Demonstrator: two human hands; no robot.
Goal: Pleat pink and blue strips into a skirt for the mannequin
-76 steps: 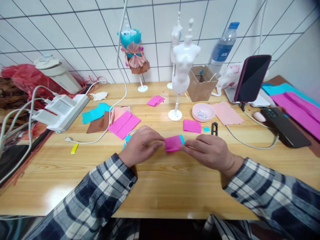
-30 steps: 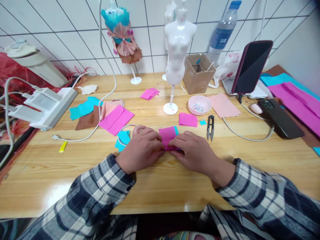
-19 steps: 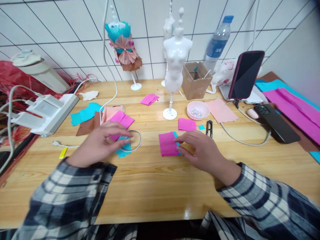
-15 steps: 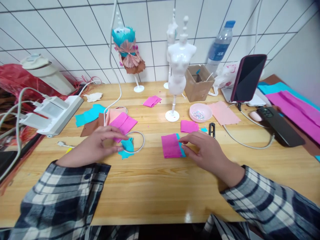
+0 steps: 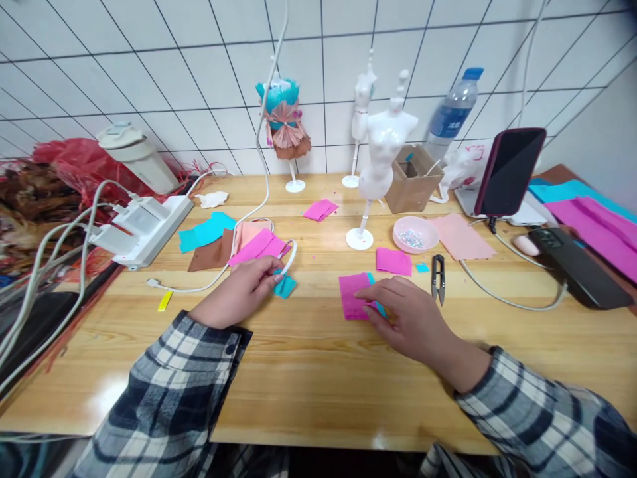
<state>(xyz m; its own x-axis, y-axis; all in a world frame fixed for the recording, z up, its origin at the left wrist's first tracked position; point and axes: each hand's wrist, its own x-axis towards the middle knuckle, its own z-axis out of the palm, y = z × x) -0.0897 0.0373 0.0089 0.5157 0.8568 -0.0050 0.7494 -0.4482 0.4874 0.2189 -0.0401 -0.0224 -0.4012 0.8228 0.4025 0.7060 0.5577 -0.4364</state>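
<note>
My left hand (image 5: 241,290) is closed in a pinch on a loop of white cable (image 5: 291,255), tilted up off the table. Just beyond its fingertips lies a small crumpled turquoise scrap (image 5: 285,285). My right hand (image 5: 415,322) has thumb and index finger apart, their tips at the right side of a folded magenta crepe-like piece (image 5: 351,300). A turquoise piece (image 5: 381,309) shows along its right edge, partly covered by those fingers. Thread snips (image 5: 438,277) lie to the right, beyond my right hand.
White dress-form mannequins (image 5: 385,149) stand at the back, one dressed (image 5: 286,116). A pink dish of beads (image 5: 416,235), cardboard box (image 5: 413,182), bottle (image 5: 455,109) and phones (image 5: 580,262) are right. A power strip (image 5: 144,232) and layered sheets (image 5: 206,249) are left.
My left hand has taken hold of the cable loop and lifted it from over the turquoise scrap. My right fingertips have shifted left onto the magenta piece. The whole view has shifted.
</note>
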